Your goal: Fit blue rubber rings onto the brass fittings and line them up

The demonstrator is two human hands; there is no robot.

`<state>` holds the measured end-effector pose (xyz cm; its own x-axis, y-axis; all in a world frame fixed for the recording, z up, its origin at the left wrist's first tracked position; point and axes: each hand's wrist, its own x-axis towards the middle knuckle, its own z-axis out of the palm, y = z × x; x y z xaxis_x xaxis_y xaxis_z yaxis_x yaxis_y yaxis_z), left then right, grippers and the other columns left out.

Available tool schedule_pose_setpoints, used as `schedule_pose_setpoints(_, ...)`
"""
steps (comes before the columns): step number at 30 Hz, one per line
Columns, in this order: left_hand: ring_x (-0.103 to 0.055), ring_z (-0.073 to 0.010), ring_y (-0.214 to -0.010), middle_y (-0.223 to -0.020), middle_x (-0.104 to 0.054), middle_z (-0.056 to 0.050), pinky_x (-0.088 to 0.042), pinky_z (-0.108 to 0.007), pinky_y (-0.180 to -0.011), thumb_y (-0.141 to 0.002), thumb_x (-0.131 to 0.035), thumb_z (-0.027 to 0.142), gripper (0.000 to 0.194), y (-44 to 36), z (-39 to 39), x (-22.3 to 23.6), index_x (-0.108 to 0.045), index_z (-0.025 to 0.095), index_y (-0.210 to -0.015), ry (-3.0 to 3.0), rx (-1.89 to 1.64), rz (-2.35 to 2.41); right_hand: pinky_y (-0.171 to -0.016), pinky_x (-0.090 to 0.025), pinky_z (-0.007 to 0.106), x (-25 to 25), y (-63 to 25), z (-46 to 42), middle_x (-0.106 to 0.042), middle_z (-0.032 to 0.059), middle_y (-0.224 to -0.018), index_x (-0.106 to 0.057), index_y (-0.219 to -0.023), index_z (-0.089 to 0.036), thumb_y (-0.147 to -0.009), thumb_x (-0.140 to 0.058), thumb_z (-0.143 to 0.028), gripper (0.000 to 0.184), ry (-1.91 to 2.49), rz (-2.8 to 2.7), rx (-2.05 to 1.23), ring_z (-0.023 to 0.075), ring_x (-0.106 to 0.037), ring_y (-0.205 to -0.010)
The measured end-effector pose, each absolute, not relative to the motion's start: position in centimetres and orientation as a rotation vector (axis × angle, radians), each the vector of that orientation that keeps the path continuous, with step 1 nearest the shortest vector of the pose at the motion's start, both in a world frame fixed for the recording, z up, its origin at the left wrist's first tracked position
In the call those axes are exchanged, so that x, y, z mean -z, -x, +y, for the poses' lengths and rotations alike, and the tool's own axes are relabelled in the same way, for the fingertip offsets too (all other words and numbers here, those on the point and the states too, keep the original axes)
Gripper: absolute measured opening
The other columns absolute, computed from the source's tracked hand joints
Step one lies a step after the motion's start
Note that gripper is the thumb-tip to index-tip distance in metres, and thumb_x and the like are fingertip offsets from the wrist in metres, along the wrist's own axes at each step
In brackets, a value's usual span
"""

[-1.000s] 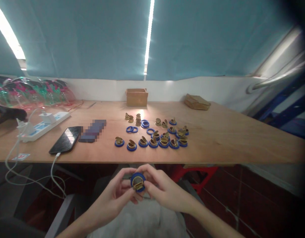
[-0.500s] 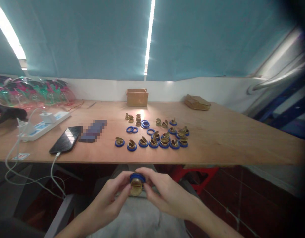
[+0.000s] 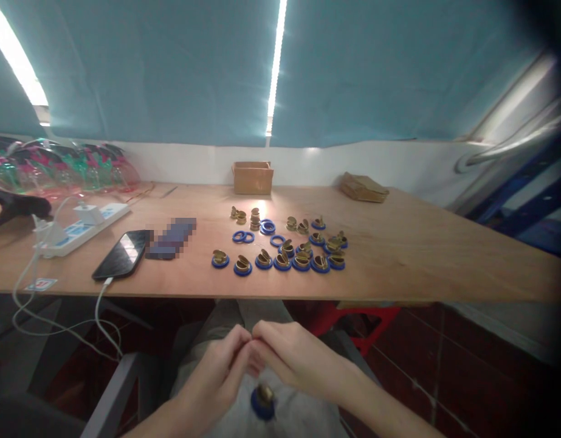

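Observation:
My left hand [image 3: 220,362] and my right hand [image 3: 292,356] meet at the fingertips above my lap, fingers bent and pressed together. Nothing shows between them. Just below, a brass hinged-lid piece with a blue ring [image 3: 263,401] is out of both hands, blurred, over the grey cloth of my lap; whether it rests there or is in the air I cannot tell. Several similar brass pieces seated in blue rings [image 3: 302,261] stand lids up on the table. Behind them are loose blue rings [image 3: 277,241] and brass pieces without rings [image 3: 255,220].
The wooden table [image 3: 426,261] carries a phone [image 3: 124,254] on a charging cable, a power strip [image 3: 86,230] and a small cardboard box [image 3: 252,178]. A flattened brown packet [image 3: 363,187] lies back right. Bagged spray bottles [image 3: 56,167] stand left. A red stool [image 3: 366,325] is underneath.
The ringed brass piece has left my fingers and dropped below them toward my lap. My hands have come together at the fingertips.

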<state>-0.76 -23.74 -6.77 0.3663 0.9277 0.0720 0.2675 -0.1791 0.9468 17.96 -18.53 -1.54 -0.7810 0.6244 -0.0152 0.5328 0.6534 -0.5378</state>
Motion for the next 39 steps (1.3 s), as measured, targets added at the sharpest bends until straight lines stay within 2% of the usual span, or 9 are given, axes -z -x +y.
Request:
schedule_pose_setpoints(3,-0.065,-0.0234,-0.105,-0.111,-0.067,-0.009,-0.051,-0.034,-0.093,-0.097,-0.046,0.021,0.017,-0.5,-24.3,9.5,-0.056,0.02,-0.111,-1.945,-0.644,1.068,-0.064,-0.042,0.025,3.2,-18.3,-16.8,-0.066,0.0039,-0.083,-0.059,-0.092,-0.016,-0.102,-0.036,-0.022,0.026,1.068,-2.834,-0.95,0.0153,-0.061,-0.075)
schedule_pose_setpoints(5,-0.059,-0.0257,-0.116,-0.125,-0.062,-0.013,-0.047,-0.037,-0.1,-0.092,-0.052,0.019,0.03,-0.9,-23.8,11.4,-0.051,0.019,-0.122,-2.044,-0.527,1.045,-0.06,-0.042,0.023,4.9,-18.8,-15.3,-0.066,0.0012,-0.076,-0.062,-0.089,-0.015,-0.098,-0.045,-0.018,0.02,1.085,-2.91,-1.076,0.0134,-0.06,-0.068)
schedule_pose_setpoints(8,-0.06,-0.0249,-0.112,-0.118,-0.063,-0.011,-0.047,-0.038,-0.1,-0.093,-0.05,0.02,0.021,-1.4,-21.9,13.4,-0.057,0.019,-0.114,-2.063,-0.478,1.027,-0.055,-0.047,0.023,7.7,-19.5,-13.2,-0.063,-0.001,-0.067,-0.065,-0.082,-0.012,-0.095,-0.054,-0.017,0.018,1.178,-3.036,-1.294,0.012,-0.06,-0.059)
schedule_pose_setpoints(10,-0.062,-0.0254,-0.106,-0.114,-0.065,-0.011,-0.048,-0.039,-0.096,-0.094,-0.051,0.025,0.021,-1.7,-20.7,14.1,-0.057,0.018,-0.112,-2.058,-0.463,1.039,-0.061,-0.054,0.027,9.1,-19.9,-12.3,-0.067,0.0014,-0.083,-0.065,-0.097,-0.012,-0.097,-0.057,-0.027,0.016,1.249,-3.057,-1.389,0.0128,-0.064,-0.067)
schedule_pose_setpoints(13,-0.061,-0.0275,-0.106,-0.116,-0.064,-0.011,-0.047,-0.041,-0.095,-0.088,-0.061,0.032,0.034,-2.1,-20.2,14.2,-0.055,0.019,-0.119,-2.044,-0.443,1.029,-0.075,-0.057,0.036,10.0,-20.5,-11.7,-0.066,0.0061,-0.107,-0.062,-0.112,-0.015,-0.097,-0.058,-0.033,0.025,1.328,-3.032,-1.432,0.0176,-0.066,-0.087)
schedule_pose_setpoints(19,-0.054,-0.0334,-0.118,-0.13,-0.057,-0.014,-0.042,-0.047,-0.101,-0.078,-0.073,0.034,0.051,-2.8,-21.1,13.7,-0.058,0.02,-0.124,-1.953,-0.445,0.977,-0.075,-0.057,0.036,10.0,-21.1,-11.8,-0.066,0.0061,-0.106,-0.062,-0.113,-0.014,-0.096,-0.058,-0.032,0.025,1.382,-3.002,-1.406,0.0177,-0.067,-0.086)
schedule_pose_setpoints(25,-0.067,-0.0253,-0.088,-0.097,-0.07,-0.011,-0.053,-0.037,-0.081,-0.089,-0.058,0.032,0.029,-3.5,-20.0,12.9,-0.066,0.011,-0.108,-1.676,-0.526,0.981,-0.07,-0.051,0.029,8.6,-20.5,-12.3,-0.069,0.0038,-0.09,-0.065,-0.097,-0.014,-0.097,-0.052,-0.021,0.015,1.31,-2.956,-1.115,0.0165,-0.065,-0.08)
schedule_pose_setpoints(30,-0.067,-0.0187,-0.078,-0.089,-0.07,-0.007,-0.055,-0.031,-0.073,-0.099,-0.039,0.041,0.04,-1.8,-20.2,8.6,-0.066,0.011,-0.099,-1.427,-0.609,0.933,-0.061,-0.038,0.026,4.9,-20.2,-15.3,-0.071,0.0078,-0.084,-0.064,-0.091,-0.016,-0.094,-0.046,-0.014,0.018,1.318,-2.853,-0.841,0.0204,-0.066,-0.077)
schedule_pose_setpoints(39,-0.066,-0.0165,-0.081,-0.088,-0.071,-0.004,-0.053,-0.027,-0.074,-0.093,-0.06,0.04,0.025,1.4,-22.8,2.2,-0.071,0.018,-0.098,-1.289,-0.966,0.901,-0.06,-0.041,0.025,-1.9,-19.9,-21.6,-0.066,0.0002,-0.078,-0.058,-0.095,-0.021,-0.101,-0.04,-0.023,0.019,1.131,-2.335,-0.957,0.0146,-0.063,-0.067)
